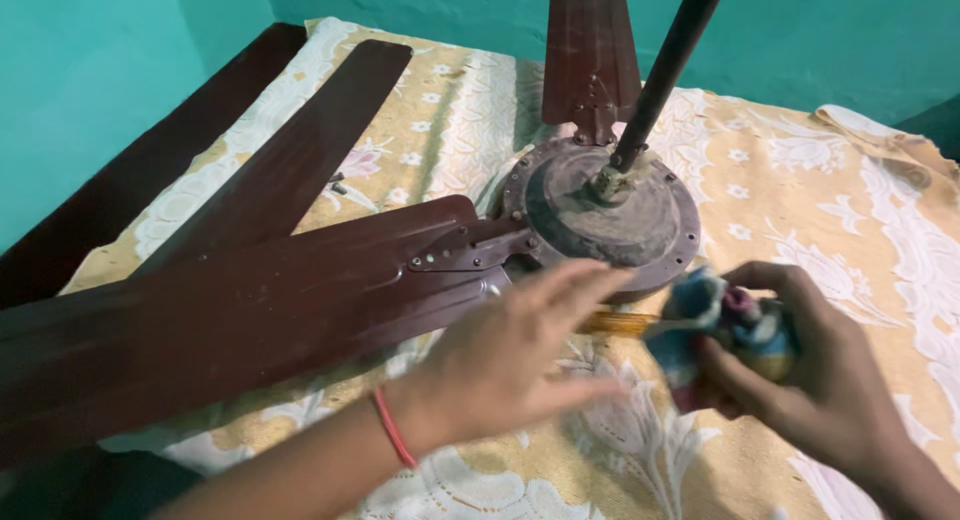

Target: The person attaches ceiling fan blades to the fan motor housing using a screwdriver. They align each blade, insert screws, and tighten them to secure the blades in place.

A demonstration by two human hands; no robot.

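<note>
A dark brown ceiling fan lies on a bed, its round dusty motor housing [600, 220] in the middle with a dark rod [665, 70] rising from it. One blade [230, 320] stretches left toward me, another blade [590, 50] points away. My left hand [510, 360], with a red thread at the wrist, hovers open and blurred just in front of the housing, beside the near blade's bracket [470, 250]. My right hand [800, 370] grips a bunched multicoloured cloth [725, 325]; a yellow, amber-coloured handle [615, 323] sticks out between the two hands.
A loose third blade [300, 150] lies apart at the left. The bed is covered by a yellow and white floral sheet [800, 200]. A dark wooden bed edge [140, 170] runs along the left; teal walls [90, 70] stand behind. Small screws [338, 183] lie by the loose blade.
</note>
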